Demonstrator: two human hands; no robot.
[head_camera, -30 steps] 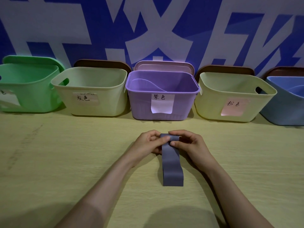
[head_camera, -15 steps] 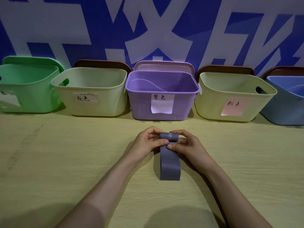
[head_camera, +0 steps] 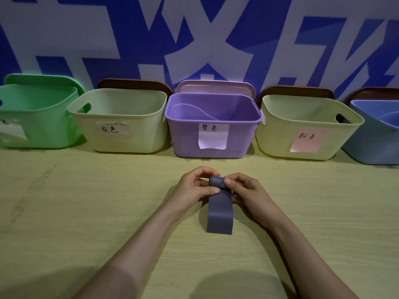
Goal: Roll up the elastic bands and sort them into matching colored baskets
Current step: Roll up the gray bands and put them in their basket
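A grey-purple elastic band lies on the wooden table, its far end wound into a small roll and its near end flat. My left hand pinches the roll from the left. From the right, my right hand pinches it with thumb and fingers. Straight behind stands the purple basket with a white label. To its left sits a cream basket with a label, and to its right a cream basket with a pink label.
A green basket stands at the far left and a blue basket at the far right, all in one row against a blue-and-white wall. Lids lean behind the baskets. Bare tabletop spreads on both sides of my arms.
The roll at the far end has grown thicker and the flat tail of the band has become shorter, its near end drawn toward my hands. Both hands stayed in about the same place.
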